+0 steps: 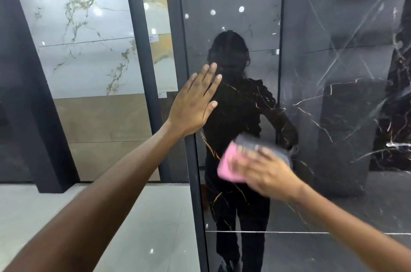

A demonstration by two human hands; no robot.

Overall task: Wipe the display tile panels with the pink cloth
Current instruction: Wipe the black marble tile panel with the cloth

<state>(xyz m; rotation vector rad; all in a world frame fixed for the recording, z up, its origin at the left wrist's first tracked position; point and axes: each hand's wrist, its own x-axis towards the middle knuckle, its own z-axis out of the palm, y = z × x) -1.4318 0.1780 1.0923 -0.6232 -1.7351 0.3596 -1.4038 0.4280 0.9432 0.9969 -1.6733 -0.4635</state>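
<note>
The left hand [193, 102] is flat on the black panel [333, 116], near the panel's left edge. Its fingers [211, 76] are straight and close together, pointing to about 1 o'clock. They hold nothing. The left arm comes up from the 7 o'clock corner of the view.

The right hand [264, 171] is lower, at about 4 o'clock from the left hand and well apart from it. It presses the pink cloth [229, 165] against the black panel. The hand is blurry. Its fingers lie spread over the cloth and look mostly straight, but the blur makes it hard to be sure. The pink cloth sticks out past the fingertips toward 9 o'clock. A grey part [262, 145] shows above the hand at 12 o'clock; it is too blurry to tell if it is the cloth or its reflection.

The black panel is shiny, with thin white and gold lines. A dark reflection of the person shows in it, above and below the cloth. A dark frame [193, 171] runs down the panel's left edge.

At 10 o'clock stands a white panel [84, 34] with gold veins, with a brown panel [104, 134] under it. A narrow panel [158, 27] with orange marks stands between the white one and the black one. The pale floor [155, 216] is at 6 o'clock.
</note>
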